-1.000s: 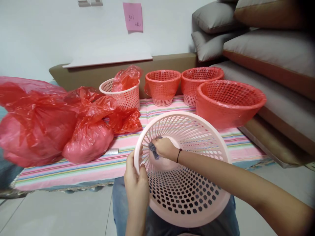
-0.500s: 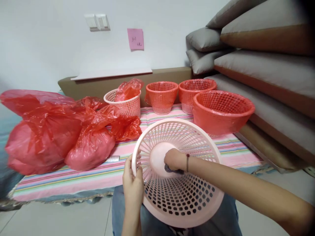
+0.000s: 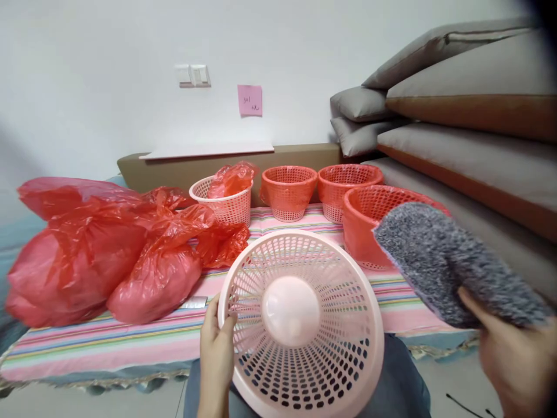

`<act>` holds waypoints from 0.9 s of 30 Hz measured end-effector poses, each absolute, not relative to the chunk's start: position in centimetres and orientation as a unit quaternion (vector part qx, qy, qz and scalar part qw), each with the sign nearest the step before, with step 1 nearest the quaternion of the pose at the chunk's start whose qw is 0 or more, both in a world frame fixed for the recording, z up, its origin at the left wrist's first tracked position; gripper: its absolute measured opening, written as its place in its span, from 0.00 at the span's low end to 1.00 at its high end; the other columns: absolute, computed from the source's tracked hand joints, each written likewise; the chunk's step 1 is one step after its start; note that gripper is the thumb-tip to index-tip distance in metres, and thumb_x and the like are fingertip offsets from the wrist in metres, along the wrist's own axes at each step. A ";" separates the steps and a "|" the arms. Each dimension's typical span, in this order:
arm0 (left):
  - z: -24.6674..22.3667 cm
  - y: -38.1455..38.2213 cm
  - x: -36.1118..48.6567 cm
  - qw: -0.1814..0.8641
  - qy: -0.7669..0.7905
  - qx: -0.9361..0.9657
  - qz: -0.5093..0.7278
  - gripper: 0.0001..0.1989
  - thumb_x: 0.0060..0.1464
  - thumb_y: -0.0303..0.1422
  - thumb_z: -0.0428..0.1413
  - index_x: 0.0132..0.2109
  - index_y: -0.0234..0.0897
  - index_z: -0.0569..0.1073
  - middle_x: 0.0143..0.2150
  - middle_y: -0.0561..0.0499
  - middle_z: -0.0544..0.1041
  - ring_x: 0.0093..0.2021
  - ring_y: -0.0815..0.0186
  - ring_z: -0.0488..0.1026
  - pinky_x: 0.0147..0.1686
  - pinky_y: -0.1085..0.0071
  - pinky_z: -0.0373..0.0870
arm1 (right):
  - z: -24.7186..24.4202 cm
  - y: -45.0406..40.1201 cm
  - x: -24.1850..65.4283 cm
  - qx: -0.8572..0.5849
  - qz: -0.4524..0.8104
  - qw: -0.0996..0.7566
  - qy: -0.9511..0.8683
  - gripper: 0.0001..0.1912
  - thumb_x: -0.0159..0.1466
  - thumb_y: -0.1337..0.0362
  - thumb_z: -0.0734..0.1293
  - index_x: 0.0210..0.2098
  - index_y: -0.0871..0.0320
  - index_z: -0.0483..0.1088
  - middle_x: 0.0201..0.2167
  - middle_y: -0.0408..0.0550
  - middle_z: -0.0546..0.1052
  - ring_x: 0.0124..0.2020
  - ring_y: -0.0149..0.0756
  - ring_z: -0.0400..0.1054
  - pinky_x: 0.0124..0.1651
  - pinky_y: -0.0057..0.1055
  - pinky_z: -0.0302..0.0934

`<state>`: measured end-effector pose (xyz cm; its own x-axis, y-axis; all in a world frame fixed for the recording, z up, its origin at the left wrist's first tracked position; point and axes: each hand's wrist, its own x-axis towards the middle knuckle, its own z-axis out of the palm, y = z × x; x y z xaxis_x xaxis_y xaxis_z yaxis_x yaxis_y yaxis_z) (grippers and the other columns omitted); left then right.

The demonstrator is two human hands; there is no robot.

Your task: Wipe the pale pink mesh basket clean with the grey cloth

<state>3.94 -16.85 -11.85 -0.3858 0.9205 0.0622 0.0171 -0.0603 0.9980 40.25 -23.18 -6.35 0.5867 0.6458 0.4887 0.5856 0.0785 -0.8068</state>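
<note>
1. White wall point(image 3: 108, 116) and a pink-striped fabric cover point(image 3: 130, 342) form our setting; grey-and-brown cushions point(image 3: 470, 110) pile up at two o'clock.
2. Before us, a round, pale pink plastic mesh basket point(image 3: 290, 312) sits over our lap, mouth tilted towards us.
3. Our left hand point(image 3: 217, 351) grasps its rim at nine o'clock, thumb inside.
4. Our right hand point(image 3: 507, 348), blurred at four o'clock of the view, is clasped on a fluffy, flecked-grey cloth point(image 3: 429, 264).
5. That cloth is outside the basket, towards its two o'clock, long axis running from ten to four. From the right hand, much the nearer to the cloth, the basket lies at nine o'clock.
6. Beyond the basket, we see bulging red plastic bags point(image 3: 156, 284) at ten o'clock, and three baskets wrapped in red film point(image 3: 289, 191) from twelve to two.
</note>
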 end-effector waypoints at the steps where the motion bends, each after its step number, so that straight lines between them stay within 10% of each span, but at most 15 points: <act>1: -11.7 -16.7 3.9 0.374 0.578 0.407 0.601 0.23 0.45 0.39 0.59 0.50 0.39 0.73 0.52 0.46 0.76 0.56 0.52 0.70 0.58 0.57 0.60 | -7.2 -23.2 39.9 -0.678 0.035 0.573 -0.458 0.27 0.65 0.51 0.65 0.62 0.46 0.64 0.60 0.52 0.71 0.61 0.59 0.65 0.63 0.59 0.60; 8: -10.9 -15.5 3.6 0.377 0.611 0.389 0.577 0.25 0.40 0.39 0.60 0.49 0.40 0.73 0.52 0.46 0.77 0.56 0.49 0.70 0.58 0.53 0.62 | -9.9 -22.3 36.5 -0.586 0.177 0.418 -0.671 0.34 0.62 0.46 0.67 0.66 0.43 0.60 0.70 0.47 0.57 0.69 0.55 0.52 0.66 0.58 0.55; 13: -10.9 -15.6 3.3 0.373 0.626 0.415 0.545 0.28 0.42 0.44 0.62 0.52 0.42 0.72 0.55 0.45 0.76 0.59 0.48 0.69 0.61 0.51 0.59 | -8.4 -20.3 37.1 -0.635 0.207 0.487 -0.563 0.20 0.65 0.44 0.62 0.41 0.49 0.77 0.51 0.53 0.76 0.52 0.49 0.71 0.54 0.47 0.70; 16: -10.6 -16.0 3.3 0.376 0.642 0.411 0.526 0.30 0.41 0.46 0.62 0.52 0.42 0.72 0.55 0.45 0.76 0.58 0.47 0.70 0.61 0.50 0.61 | -8.5 -19.1 36.8 -0.677 0.229 0.482 -0.507 0.25 0.60 0.44 0.68 0.52 0.49 0.69 0.52 0.52 0.75 0.48 0.47 0.73 0.45 0.43 0.74; 27: -10.9 -15.8 3.2 0.362 0.645 0.448 0.502 0.31 0.41 0.49 0.63 0.51 0.40 0.72 0.55 0.43 0.75 0.57 0.46 0.70 0.58 0.51 0.63 | -8.3 -17.0 36.3 -0.635 0.181 0.421 -0.622 0.31 0.66 0.53 0.62 0.67 0.49 0.55 0.67 0.50 0.62 0.67 0.45 0.56 0.69 0.50 0.52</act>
<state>3.20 -15.82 -10.85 -0.3360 0.9417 -0.0182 0.2148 0.0954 0.9720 36.34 -16.97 -8.29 0.1606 0.9425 0.2931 0.6370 0.1278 -0.7602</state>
